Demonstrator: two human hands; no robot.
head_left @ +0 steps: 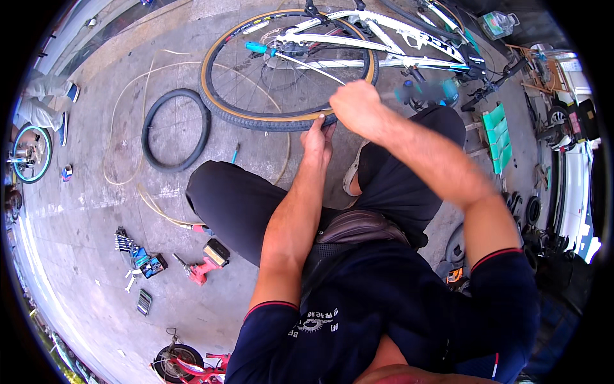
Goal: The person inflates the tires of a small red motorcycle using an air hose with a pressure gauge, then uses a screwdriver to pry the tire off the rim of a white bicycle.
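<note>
A bicycle wheel [284, 70] lies flat at the frame's rear end, its black tyre [256, 121] tan along the sidewall. My left hand [316, 139] grips the tyre's near edge, thumb on top and fingers partly beneath. My right hand [356, 107] is closed in a fist just right of it, above the rim; what it holds, if anything, is hidden. A tool with a blue handle [259, 48] and a long pale shaft [310, 67] lies across the wheel, its far end reaching toward my right fist. A smeared blue shape [428, 93] shows beyond my right wrist.
A white bicycle frame [396, 41] extends right from the wheel. A loose black tyre [176, 130] and a thin hose [105, 153] lie left. Nearer are a red power drill [204, 269], a small toolbox [152, 265] and a red bike [188, 366]. Another person's feet [64, 128] stand far left.
</note>
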